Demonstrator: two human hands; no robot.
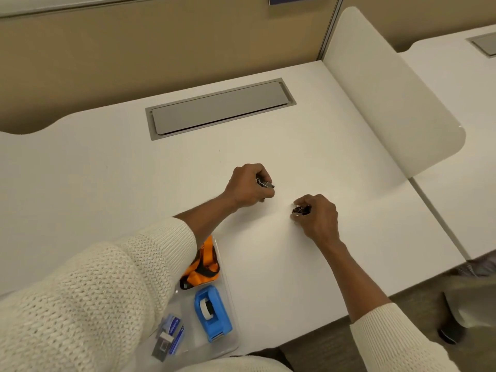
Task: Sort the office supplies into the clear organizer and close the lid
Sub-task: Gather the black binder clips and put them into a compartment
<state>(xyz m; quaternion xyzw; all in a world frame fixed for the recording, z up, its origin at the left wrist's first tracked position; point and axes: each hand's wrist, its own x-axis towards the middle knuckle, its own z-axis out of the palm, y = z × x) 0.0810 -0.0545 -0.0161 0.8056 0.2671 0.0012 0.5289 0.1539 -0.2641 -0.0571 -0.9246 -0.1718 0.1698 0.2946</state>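
Note:
My left hand (248, 187) rests on the white desk with its fingers closed around small black binder clips (265, 183). My right hand (318, 214) is a little nearer and to the right, also closed on black binder clips (301, 209). The clear organizer (228, 299) sits at the desk's near edge, partly hidden under my left sleeve. Inside it lie an orange lanyard (202, 267), a blue tape dispenser (212, 314) and small blue staple boxes (173, 332). No lid is visible.
A grey cable hatch (220, 108) is set into the desk (268, 264) at the back. A white divider panel (389, 89) stands along the right side, with a second desk beyond it. A chair and dark shapes show at the lower right.

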